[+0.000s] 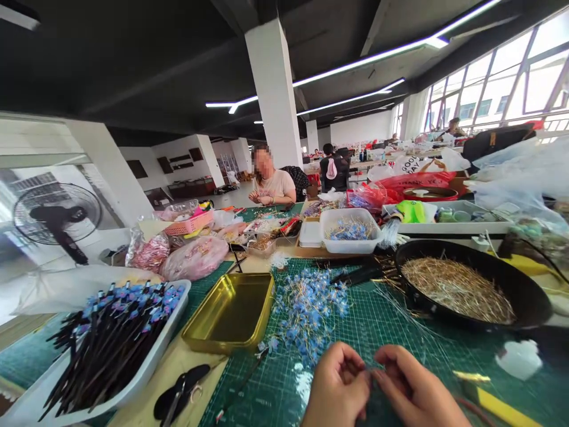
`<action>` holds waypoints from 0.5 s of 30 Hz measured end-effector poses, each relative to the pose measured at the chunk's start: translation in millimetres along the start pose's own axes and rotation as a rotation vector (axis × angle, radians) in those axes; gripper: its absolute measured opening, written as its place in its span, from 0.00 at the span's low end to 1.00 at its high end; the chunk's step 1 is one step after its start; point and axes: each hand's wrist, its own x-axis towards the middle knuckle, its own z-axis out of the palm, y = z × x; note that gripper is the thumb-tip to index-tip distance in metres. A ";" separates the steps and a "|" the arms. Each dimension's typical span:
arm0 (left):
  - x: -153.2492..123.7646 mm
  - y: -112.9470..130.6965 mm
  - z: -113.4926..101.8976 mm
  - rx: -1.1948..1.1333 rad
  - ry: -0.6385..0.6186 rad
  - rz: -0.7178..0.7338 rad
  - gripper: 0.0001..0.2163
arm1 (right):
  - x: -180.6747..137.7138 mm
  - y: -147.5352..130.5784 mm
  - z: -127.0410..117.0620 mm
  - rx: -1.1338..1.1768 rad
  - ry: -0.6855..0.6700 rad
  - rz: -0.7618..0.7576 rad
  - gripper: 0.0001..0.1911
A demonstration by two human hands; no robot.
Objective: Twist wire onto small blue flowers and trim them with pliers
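My left hand (338, 385) and my right hand (411, 388) meet low over the green cutting mat (391, 332), fingertips pinched together on a thin wire piece (371, 370) that is mostly hidden by the fingers. Just beyond them lies a loose pile of blue beaded flower wires (306, 311). A black round pan (524, 290) of thin gold wires (457, 281) sits to the right. An empty gold tin (231, 311) stands to the left of the pile.
A white tray (175, 329) of black sticks with blue flowers sits at the left, black scissors (180, 391) beside it. Farther back are a white tub (351, 231) of blue pieces, pink bags (193, 258) and a seated person (272, 181). A fan (57, 216) stands at far left.
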 end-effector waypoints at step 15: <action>-15.3 6.8 -3.3 -0.138 -0.155 -0.007 0.11 | 2.5 -27.3 -15.6 0.186 -0.098 0.145 0.12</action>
